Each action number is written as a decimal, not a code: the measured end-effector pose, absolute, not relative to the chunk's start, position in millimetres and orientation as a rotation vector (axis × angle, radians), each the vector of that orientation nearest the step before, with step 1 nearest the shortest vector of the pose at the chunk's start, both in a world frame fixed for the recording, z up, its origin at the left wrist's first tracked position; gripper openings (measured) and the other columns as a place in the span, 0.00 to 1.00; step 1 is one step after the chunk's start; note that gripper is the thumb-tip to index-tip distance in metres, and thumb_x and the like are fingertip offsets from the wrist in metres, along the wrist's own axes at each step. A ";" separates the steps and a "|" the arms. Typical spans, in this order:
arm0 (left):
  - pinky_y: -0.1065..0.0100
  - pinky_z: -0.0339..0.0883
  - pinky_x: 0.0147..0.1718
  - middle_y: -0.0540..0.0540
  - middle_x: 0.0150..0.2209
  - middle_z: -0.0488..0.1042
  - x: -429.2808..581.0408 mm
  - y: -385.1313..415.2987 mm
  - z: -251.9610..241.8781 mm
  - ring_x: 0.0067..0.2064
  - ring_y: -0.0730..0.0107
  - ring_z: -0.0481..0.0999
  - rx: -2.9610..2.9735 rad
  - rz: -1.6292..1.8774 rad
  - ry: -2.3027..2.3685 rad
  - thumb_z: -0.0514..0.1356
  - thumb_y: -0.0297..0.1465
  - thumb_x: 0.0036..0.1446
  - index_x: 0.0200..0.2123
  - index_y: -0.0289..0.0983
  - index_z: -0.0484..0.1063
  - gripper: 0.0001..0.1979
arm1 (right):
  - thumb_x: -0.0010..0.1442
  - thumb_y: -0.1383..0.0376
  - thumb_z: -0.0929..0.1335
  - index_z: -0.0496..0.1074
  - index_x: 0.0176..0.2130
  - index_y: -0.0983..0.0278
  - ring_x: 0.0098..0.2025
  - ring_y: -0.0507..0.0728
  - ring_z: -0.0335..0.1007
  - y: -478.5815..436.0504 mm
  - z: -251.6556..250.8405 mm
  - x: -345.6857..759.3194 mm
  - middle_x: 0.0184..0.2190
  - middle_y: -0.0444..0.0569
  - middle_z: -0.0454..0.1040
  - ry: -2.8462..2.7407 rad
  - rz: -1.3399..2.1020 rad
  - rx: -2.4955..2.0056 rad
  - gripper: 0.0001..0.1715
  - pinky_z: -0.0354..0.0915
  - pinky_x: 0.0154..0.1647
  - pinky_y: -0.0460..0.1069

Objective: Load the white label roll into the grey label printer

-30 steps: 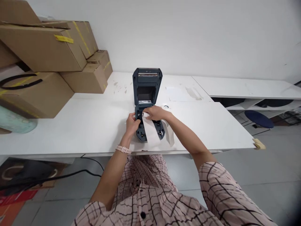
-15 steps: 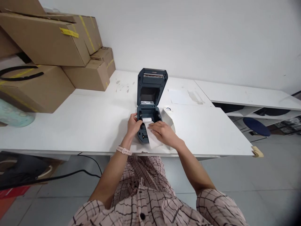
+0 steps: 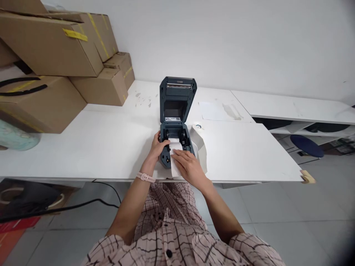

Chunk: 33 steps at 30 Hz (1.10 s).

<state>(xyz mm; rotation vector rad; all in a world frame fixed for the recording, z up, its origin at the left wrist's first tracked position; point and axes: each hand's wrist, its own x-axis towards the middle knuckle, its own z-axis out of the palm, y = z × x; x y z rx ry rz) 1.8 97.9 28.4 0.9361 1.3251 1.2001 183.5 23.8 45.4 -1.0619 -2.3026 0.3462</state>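
Observation:
A dark label printer (image 3: 177, 102) stands on the white table with its lid raised. From a roll inside it, a strip of white label paper (image 3: 175, 168) runs forward over the front edge. My left hand (image 3: 157, 147) grips the printer's left side, fingers along the outer wall and thumb over the rim by the roll. Lying on the strip, my right hand (image 3: 190, 166) has its fingers stretched out together over the paper. Its thumb is hard to make out.
A curled piece of white backing paper (image 3: 202, 147) lies right of the printer. Cardboard boxes (image 3: 97, 87) are stacked at the left, near a pale green cylinder (image 3: 16, 135). A flat sheet (image 3: 212, 111) lies behind. The table's front edge (image 3: 235, 181) runs close to my body.
My right hand has moved slightly left and toward me along the paper. The strip now hangs straighter over the printer's front. My left hand keeps its place on the printer.

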 end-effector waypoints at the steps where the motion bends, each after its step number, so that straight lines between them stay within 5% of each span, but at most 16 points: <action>1: 0.65 0.72 0.47 0.38 0.62 0.70 1.7 98.5 27.8 0.55 0.59 0.76 0.940 1.203 1.328 0.67 0.30 0.49 0.64 0.40 0.61 0.38 | 0.74 0.62 0.61 0.74 0.60 0.58 0.62 0.69 0.71 22.9 45.1 182.6 0.61 0.56 0.74 -2.297 0.349 -1.068 0.22 0.71 0.58 0.69; 24: 0.64 0.72 0.49 0.38 0.64 0.69 3.0 97.7 36.0 0.57 0.58 0.75 0.896 1.205 1.294 0.69 0.30 0.49 0.65 0.39 0.61 0.40 | 0.73 0.64 0.62 0.72 0.61 0.56 0.67 0.65 0.67 6.7 45.1 189.3 0.64 0.54 0.72 -2.286 0.377 -1.076 0.21 0.66 0.65 0.68; 30: 0.56 0.71 0.55 0.38 0.64 0.70 7.5 62.1 33.3 0.61 0.50 0.73 0.841 1.195 1.236 0.70 0.38 0.52 0.68 0.42 0.59 0.43 | 0.73 0.56 0.63 0.65 0.67 0.50 0.67 0.63 0.67 24.6 76.6 213.8 0.65 0.48 0.71 -2.222 0.548 -0.963 0.25 0.66 0.67 0.66; 33: 0.55 0.67 0.60 0.40 0.69 0.65 9.4 31.8 28.6 0.67 0.48 0.67 0.840 1.165 1.205 0.71 0.40 0.52 0.72 0.46 0.53 0.48 | 0.72 0.48 0.62 0.57 0.71 0.48 0.72 0.65 0.58 77.2 106.6 228.6 0.70 0.48 0.63 -1.947 0.426 -1.025 0.33 0.58 0.72 0.67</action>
